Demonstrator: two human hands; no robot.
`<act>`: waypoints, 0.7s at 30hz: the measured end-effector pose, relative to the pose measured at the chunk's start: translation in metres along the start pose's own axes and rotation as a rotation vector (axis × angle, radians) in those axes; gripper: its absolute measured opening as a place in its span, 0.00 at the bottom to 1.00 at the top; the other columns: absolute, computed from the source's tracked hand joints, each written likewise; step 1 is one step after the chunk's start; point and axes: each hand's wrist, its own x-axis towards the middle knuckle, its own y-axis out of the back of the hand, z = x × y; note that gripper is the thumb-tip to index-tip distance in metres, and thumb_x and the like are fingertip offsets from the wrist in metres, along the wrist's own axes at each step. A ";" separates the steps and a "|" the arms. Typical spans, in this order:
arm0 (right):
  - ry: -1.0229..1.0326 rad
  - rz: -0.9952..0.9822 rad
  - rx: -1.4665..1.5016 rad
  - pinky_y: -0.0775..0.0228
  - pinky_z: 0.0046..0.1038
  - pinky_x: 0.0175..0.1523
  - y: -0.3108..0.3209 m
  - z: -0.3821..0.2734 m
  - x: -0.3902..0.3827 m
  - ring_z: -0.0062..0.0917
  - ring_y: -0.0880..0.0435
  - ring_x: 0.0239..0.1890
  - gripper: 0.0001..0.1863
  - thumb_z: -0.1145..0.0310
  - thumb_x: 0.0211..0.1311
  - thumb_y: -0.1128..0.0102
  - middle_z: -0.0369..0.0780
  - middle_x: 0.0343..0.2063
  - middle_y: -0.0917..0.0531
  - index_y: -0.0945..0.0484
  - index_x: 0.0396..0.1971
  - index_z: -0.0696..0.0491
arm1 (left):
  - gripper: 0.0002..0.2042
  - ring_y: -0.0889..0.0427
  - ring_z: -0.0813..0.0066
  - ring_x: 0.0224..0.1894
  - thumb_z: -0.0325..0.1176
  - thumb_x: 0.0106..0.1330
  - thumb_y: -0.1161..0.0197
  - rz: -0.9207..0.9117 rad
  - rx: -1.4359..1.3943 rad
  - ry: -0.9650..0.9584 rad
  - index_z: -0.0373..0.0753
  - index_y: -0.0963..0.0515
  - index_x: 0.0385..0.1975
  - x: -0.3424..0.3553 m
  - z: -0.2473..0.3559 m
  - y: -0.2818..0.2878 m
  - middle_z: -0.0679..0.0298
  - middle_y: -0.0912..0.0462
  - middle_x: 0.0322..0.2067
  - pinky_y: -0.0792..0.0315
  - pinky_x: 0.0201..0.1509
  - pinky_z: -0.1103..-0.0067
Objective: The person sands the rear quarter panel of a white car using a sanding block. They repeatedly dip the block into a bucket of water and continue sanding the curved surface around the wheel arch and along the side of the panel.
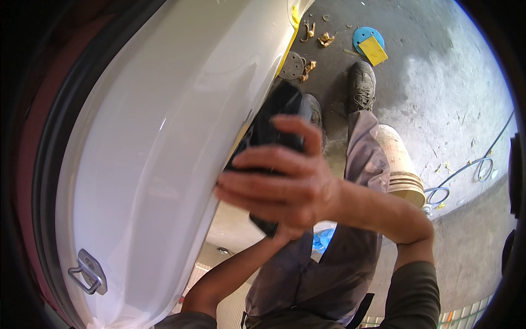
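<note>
My right hand (279, 183) reaches across in front of me with its fingers wrapped over a long black block (279, 115), blurred by motion. The block lies along the outer edge of a glossy white car body panel (137, 164). My left forearm (235, 277) rises from below to behind the right hand. Only the left wrist shows there; its fingers are hidden, so I cannot make out what they hold.
A silver latch loop (90, 274) is fixed to the panel. On the floor are a blue sanding disc (364, 37), a yellow abrasive sheet (373, 50), a grey disc (291, 66) and crumpled scraps. An off-white bucket (394, 151) lies beside my leg, near a blue hose (463, 169).
</note>
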 end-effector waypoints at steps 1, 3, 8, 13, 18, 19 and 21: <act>-0.048 0.026 0.007 0.37 0.55 0.71 -0.001 -0.001 -0.001 0.21 0.16 0.52 0.17 0.62 0.51 0.32 0.22 0.44 0.13 0.08 0.44 0.38 | 0.26 0.18 0.52 0.63 0.40 0.62 0.29 -0.005 -0.162 0.132 0.40 0.19 0.61 -0.001 0.003 0.001 0.55 0.19 0.63 0.26 0.68 0.62; -0.039 0.062 -0.072 0.39 0.54 0.72 -0.003 0.009 -0.005 0.21 0.17 0.53 0.18 0.63 0.51 0.32 0.22 0.45 0.12 0.09 0.44 0.37 | 0.27 0.19 0.51 0.63 0.40 0.61 0.29 -0.061 -0.540 0.509 0.39 0.20 0.61 0.002 0.006 0.016 0.56 0.19 0.63 0.26 0.68 0.62; -0.191 0.056 -0.204 0.43 0.51 0.71 0.002 0.055 -0.009 0.23 0.16 0.50 0.20 0.66 0.50 0.31 0.24 0.47 0.11 0.08 0.46 0.38 | 0.27 0.19 0.49 0.63 0.42 0.61 0.27 -0.033 -0.595 0.577 0.38 0.19 0.60 0.023 0.013 0.074 0.54 0.20 0.65 0.25 0.66 0.60; -0.093 0.095 -0.181 0.39 0.52 0.71 -0.010 0.010 -0.018 0.21 0.16 0.51 0.20 0.64 0.51 0.32 0.24 0.48 0.13 0.08 0.47 0.38 | 0.29 0.18 0.49 0.62 0.46 0.61 0.27 -0.121 -0.481 0.543 0.38 0.19 0.60 0.028 0.012 0.081 0.51 0.21 0.65 0.23 0.64 0.59; -0.252 0.080 -0.292 0.46 0.49 0.74 -0.007 0.046 -0.026 0.23 0.18 0.55 0.21 0.67 0.55 0.34 0.25 0.49 0.13 0.08 0.50 0.38 | 0.25 0.16 0.49 0.59 0.39 0.60 0.28 0.019 -0.596 0.559 0.38 0.17 0.58 0.023 0.011 0.076 0.53 0.17 0.60 0.22 0.64 0.61; -0.233 0.081 -0.277 0.46 0.49 0.74 -0.009 0.043 -0.027 0.23 0.18 0.55 0.21 0.66 0.55 0.34 0.25 0.49 0.13 0.08 0.50 0.39 | 0.25 0.16 0.49 0.60 0.39 0.60 0.28 0.014 -0.609 0.557 0.37 0.17 0.58 0.023 0.011 0.078 0.54 0.17 0.61 0.23 0.65 0.62; -0.201 0.066 -0.248 0.43 0.48 0.73 -0.012 0.032 -0.027 0.23 0.17 0.53 0.19 0.65 0.56 0.34 0.26 0.49 0.12 0.08 0.49 0.39 | 0.26 0.17 0.50 0.61 0.39 0.60 0.29 -0.087 -0.611 0.595 0.37 0.17 0.58 0.025 0.010 0.081 0.55 0.18 0.63 0.24 0.66 0.62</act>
